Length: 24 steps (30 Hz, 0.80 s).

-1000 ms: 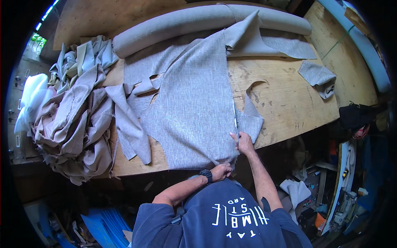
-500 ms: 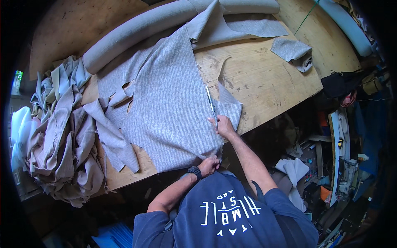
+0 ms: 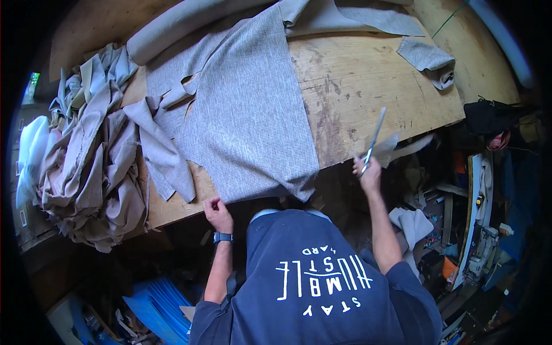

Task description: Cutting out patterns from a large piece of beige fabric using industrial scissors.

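A large piece of light grey woven fabric [image 3: 247,115] lies over the wooden table, its near edge hanging slightly past the front. At its near left corner, my left hand [image 3: 219,215], with a watch on the wrist, is closed with fingertips on the fabric's edge. My right hand [image 3: 368,168] grips a pair of scissors [image 3: 376,133] by the handles, off the fabric's right side, blades pointing up and away from me. Beyond that hand, a blurred narrow fabric offcut [image 3: 413,148] is at the table's front edge.
A heap of crumpled fabric [image 3: 86,167] covers the table's left end. Along the back lies a thick fabric roll [image 3: 172,29]. A folded scrap [image 3: 428,60] rests on the bare wood [image 3: 356,75] at right. Cluttered shelving [image 3: 454,218] stands below right.
My right hand has moved right with the scissors, away from the fabric. The offcut has come off the large piece and moved right. My left hand has shifted left along the near edge.
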Tool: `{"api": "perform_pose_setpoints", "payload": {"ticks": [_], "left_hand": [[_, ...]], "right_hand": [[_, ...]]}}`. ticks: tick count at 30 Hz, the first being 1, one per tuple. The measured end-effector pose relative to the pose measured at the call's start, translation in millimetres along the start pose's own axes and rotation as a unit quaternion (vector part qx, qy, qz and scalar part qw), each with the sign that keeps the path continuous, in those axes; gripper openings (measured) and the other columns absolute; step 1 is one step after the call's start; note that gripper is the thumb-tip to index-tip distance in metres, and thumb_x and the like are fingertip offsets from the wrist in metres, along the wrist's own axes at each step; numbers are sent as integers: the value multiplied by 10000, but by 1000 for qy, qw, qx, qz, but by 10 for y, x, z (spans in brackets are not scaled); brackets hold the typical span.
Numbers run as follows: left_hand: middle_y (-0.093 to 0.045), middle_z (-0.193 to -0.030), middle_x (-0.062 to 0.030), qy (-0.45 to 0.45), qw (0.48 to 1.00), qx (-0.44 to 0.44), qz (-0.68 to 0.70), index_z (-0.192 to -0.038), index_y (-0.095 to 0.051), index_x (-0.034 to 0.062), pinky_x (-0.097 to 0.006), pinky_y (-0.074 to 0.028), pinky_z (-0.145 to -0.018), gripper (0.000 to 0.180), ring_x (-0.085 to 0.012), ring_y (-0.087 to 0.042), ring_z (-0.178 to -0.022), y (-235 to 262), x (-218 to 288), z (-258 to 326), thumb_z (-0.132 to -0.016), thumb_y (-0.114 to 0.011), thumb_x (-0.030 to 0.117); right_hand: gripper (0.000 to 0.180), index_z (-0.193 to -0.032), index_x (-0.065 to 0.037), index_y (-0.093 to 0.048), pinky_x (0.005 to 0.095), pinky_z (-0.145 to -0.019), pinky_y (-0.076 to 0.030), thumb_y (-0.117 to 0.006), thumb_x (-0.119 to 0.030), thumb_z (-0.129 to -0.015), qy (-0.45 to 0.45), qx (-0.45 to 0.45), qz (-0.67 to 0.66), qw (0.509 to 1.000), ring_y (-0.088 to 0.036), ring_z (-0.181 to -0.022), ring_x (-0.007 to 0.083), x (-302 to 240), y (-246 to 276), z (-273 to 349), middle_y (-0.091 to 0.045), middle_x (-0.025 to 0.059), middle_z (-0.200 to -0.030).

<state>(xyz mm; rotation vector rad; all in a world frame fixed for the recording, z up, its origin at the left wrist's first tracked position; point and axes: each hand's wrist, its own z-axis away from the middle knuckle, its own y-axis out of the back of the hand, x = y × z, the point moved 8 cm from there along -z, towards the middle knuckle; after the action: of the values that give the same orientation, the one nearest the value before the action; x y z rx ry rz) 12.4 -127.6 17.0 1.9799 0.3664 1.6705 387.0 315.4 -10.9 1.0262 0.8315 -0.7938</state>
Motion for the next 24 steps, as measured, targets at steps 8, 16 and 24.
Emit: {"api": "perform_pose_setpoints", "payload": {"ticks": [8,16,24], "left_hand": [[-606,-958,-135,-128,986,-80,-65,-961,-625,10,-394,-484,-834,97,-288,-600,-919,-290,627,-392,-872,-661,27],[-599,-1288,-179,-280,924,-188,-178,-1190,-653,91,-473,-435,-1022,336,-380,-551,-1206,-1734,1225,-1772,-888,-695,233],[-211,-1657,-210,-358,847,-281,-275,-1563,-389,234,-630,-110,-1206,742,-438,-162,-1526,-3104,1608,-1922,-947,-538,620]], "right_hand": [[436,-1096,-2,-570,407,-743,-527,-845,-160,-797,69,0,109,992,-679,-802,250,-57,-1114,917,-691,133,-853],[247,-1004,7,-591,311,-700,-520,-748,2,-813,43,-76,23,996,-640,-789,130,131,-882,650,-666,69,-855],[233,-1012,6,-610,336,-704,-514,-701,-3,-798,105,119,59,986,-638,-760,151,-327,400,-527,-676,98,-810]]}}
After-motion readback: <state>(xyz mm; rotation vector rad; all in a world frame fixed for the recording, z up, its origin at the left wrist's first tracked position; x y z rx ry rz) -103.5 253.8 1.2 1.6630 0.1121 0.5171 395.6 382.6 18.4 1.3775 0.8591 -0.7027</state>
